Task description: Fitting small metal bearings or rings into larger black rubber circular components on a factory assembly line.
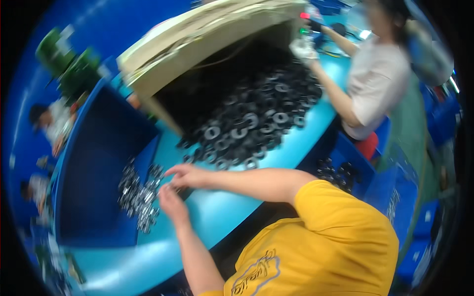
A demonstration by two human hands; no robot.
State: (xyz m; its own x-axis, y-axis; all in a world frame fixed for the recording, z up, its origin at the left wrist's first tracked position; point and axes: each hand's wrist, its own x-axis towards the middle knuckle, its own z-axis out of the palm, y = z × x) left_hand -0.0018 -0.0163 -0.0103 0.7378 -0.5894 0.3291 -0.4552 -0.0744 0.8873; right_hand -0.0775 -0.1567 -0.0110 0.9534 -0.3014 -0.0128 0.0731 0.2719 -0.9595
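My left hand (171, 203) and my right hand (191, 176) meet over the near-left part of the table, fingertips close together. The left fingers are pinched together. On the right hand the index finger points left while the other fingers curl in toward the left hand. Whatever lies between them is too small and blurred to name. Just left of both hands is a heap of small shiny metal parts (139, 197), at the opening of a blue bin (94, 207) lying on its side. Beyond my right forearm spreads a pile of black rings (247, 126).
The rings spill from a large cardboard box (207, 37) tipped on the light blue table (217, 209). A co-worker (377, 74) with a gloved hand stands at the far right. A lower blue bin (363, 172) holds black parts. Green machinery (74, 64) and other people are at far left.
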